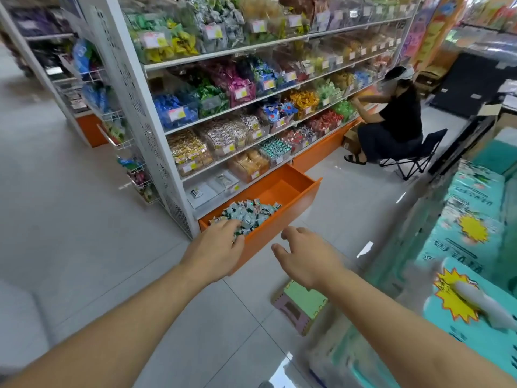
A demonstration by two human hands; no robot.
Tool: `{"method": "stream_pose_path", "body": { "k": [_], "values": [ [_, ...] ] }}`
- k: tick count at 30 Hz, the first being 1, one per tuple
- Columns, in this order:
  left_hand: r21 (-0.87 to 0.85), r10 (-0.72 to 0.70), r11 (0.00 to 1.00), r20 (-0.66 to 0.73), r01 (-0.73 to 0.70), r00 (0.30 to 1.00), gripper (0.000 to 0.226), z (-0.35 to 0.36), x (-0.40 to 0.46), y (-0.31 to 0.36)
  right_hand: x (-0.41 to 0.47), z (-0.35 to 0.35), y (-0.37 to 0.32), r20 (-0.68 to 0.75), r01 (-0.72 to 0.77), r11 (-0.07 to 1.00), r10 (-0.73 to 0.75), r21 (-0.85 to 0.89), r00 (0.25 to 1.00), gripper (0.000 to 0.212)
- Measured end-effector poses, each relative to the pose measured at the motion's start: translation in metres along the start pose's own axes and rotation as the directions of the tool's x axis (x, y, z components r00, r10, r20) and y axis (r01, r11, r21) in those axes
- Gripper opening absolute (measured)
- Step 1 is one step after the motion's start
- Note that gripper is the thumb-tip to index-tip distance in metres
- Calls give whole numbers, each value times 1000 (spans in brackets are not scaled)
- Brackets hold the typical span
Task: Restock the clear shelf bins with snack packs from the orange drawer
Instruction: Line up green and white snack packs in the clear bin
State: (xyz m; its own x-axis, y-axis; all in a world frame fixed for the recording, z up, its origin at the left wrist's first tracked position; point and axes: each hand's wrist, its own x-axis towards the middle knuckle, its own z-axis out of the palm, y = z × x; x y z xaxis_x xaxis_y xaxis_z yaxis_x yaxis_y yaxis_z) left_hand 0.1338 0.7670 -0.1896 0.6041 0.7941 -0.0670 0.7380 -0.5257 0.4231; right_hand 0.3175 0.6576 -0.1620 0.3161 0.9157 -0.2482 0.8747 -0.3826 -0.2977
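Snack packs [249,215] under left fingers [233,229]

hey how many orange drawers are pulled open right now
1. The open orange drawer sits under the bottom shelf, holding snack packs. The orange drawer front beside it looks closed; others may be hidden.

Pulled-out orange metal drawer [282,217] at base of white shelf unit [156,130]; small teal-wrapped snack packs [249,214] heaped in its left end. Empty clear plastic bins [212,187] directly above. Green-topped plastic stool [300,306] on floor before drawer, right.
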Motion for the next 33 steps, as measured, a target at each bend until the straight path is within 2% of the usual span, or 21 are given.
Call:
{"method": "stream_pose_path", "body": {
  "k": [11,19,26,29,33],
  "values": [
    [-33,-98,995,21,98,995,45,2,160,-54,170,-30,13,104,58,998,-55,-21,993,43],
    [-50,-75,996,92,79,993,45,-3,279,-115,291,-40,-9,139,24,999,-18,-39,990,44],
    [-72,-71,994,138,82,988,47,-12,367,-140,385,-57,-15,179,21,1000,-17,-23,984,40],
    [-103,-110,987,142,125,984,49,-8,404,-155,438,-62,-14,204,56,997,-45,-48,978,37],
    [-141,-178,970,136,197,975,49,0,443,-175,521,-59,-16,286,194,980,-176,-35,942,35]
  ]
}}
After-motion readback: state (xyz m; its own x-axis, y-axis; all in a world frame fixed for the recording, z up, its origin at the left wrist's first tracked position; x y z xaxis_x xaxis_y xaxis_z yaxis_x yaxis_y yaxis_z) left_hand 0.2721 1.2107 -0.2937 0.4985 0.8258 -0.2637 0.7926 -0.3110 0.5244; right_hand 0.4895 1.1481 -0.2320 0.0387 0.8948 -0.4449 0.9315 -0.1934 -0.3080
